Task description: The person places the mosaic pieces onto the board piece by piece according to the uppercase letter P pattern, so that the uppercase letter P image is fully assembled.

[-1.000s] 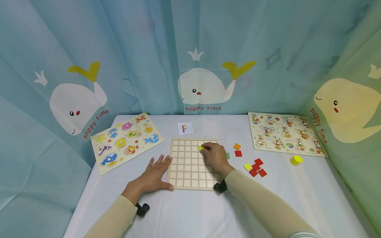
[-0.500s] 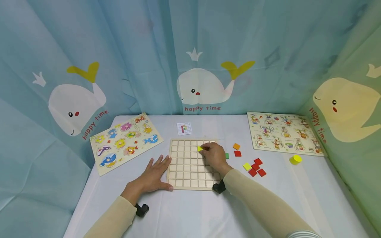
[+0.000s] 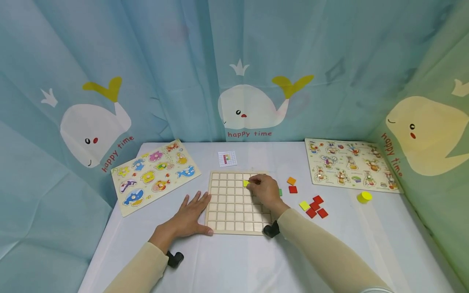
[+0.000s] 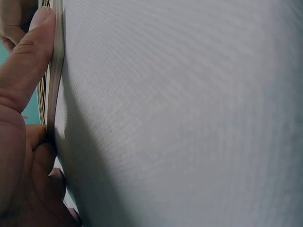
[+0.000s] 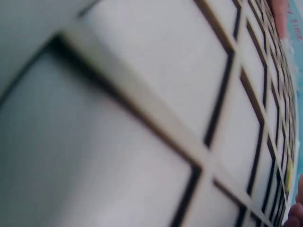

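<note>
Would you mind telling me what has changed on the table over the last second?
Very little. The right hand has stayed on the upper part of the grid board, its fingertips on the yellow tile, which has shifted only slightly left within the second row. The left hand still lies flat against the board's left edge. The loose tiles to the right and both picture puzzles have not moved.

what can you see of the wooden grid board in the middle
The grid board is a pale wooden square tray split into small square cells, nearly all bare. It lies flat on the white table. The left hand rests flat against its left edge; the right hand holds a yellow tile over a cell near the far right.
</note>
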A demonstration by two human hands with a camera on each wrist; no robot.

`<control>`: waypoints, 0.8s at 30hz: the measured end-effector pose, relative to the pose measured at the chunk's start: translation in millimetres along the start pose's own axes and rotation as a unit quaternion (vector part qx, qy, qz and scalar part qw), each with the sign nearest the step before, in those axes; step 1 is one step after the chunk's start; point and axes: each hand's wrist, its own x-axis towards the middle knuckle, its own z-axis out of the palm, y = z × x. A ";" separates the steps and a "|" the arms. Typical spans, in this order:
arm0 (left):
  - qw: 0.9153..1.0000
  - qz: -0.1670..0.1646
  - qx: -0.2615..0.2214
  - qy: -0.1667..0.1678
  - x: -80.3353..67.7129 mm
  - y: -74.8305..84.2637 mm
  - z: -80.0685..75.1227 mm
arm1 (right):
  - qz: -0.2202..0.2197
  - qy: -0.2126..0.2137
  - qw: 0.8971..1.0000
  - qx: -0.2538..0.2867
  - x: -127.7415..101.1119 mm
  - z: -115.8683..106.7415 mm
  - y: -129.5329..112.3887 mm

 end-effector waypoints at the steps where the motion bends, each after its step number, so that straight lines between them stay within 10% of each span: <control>1: 1.000 -0.001 -0.001 0.000 -0.1 -0.1 0.0 | -0.003 -0.005 1.000 0.002 -0.6 -2.6 0.1; 24: 1.000 -0.003 -0.011 -0.005 -0.4 -0.1 -0.8 | 0.132 0.063 0.988 0.043 -11.5 -108.8 64.7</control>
